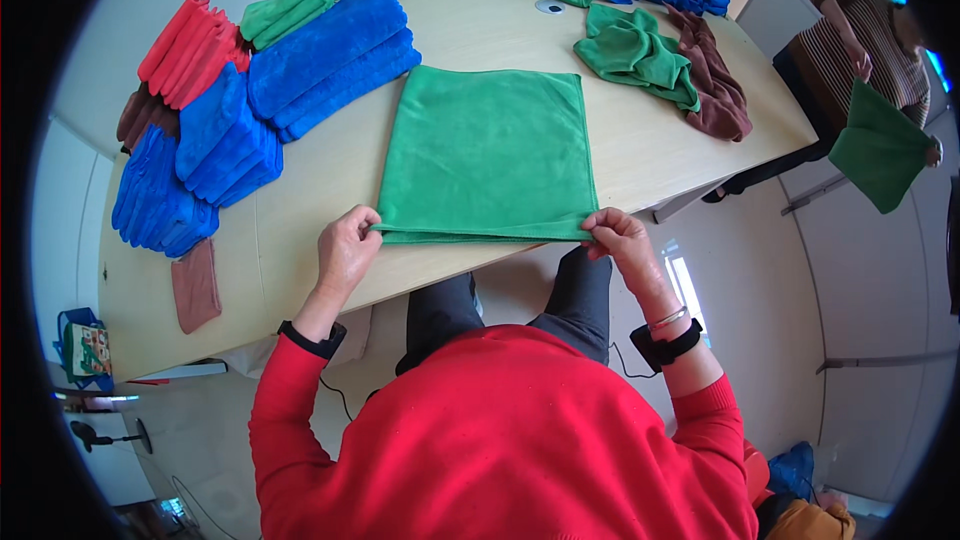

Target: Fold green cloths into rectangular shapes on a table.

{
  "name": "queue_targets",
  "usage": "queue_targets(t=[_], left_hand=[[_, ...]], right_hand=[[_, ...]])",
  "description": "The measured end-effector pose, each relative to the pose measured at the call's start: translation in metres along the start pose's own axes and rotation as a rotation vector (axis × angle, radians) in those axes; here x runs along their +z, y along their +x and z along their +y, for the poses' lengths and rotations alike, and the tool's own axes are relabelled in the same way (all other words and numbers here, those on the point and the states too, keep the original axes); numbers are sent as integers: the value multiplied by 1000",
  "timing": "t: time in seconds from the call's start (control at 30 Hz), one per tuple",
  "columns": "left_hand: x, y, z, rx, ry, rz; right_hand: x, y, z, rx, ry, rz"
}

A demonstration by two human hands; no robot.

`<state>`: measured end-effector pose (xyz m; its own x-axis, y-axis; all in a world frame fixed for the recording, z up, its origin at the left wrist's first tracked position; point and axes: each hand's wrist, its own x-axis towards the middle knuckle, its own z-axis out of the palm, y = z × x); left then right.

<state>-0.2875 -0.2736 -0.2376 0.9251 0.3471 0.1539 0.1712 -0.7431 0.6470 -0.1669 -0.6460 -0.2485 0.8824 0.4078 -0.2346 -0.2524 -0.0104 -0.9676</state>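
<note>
A green towel (487, 155) lies spread nearly square on the table in front of me, its near edge doubled and reaching the table's front edge. My left hand (348, 248) pinches its near left corner between thumb and fingers. At the near right corner, my right hand (620, 237) pinches the same towel. Between the two hands the near edge runs almost straight, with a narrow gap between its layers.
Folded blue towels (335, 55), red towels (195, 52) and green ones (287, 12) are stacked at the left. A small brown cloth (196, 286) lies near the left front. Crumpled green (635, 55) and brown cloths (712, 80) rest at right. Another person (868, 45) holds a green cloth.
</note>
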Motion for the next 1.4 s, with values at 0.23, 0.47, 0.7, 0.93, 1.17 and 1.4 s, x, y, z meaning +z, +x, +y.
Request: queue_targets(t=[0.23,0.47,0.7,0.93,1.17,1.4], left_hand=[[-9,21,-51,-178,-192,-69],[-25,85,-102,-228,-267,-88],[-44,165,-150,-456,-578,62],[-27,176,-134,-532,-887,100],[-19,176,-224,-239,-382,90],[14,236,-229,-88,-354,145]], right_hand=[[30,-28,23,147,1,-193],[83,-26,37,184,111,-482],[145,-17,3,220,-61,-883],[27,75,-28,-325,-814,209],[30,111,-3,-414,-1206,444],[21,111,-1,-282,-1162,426]])
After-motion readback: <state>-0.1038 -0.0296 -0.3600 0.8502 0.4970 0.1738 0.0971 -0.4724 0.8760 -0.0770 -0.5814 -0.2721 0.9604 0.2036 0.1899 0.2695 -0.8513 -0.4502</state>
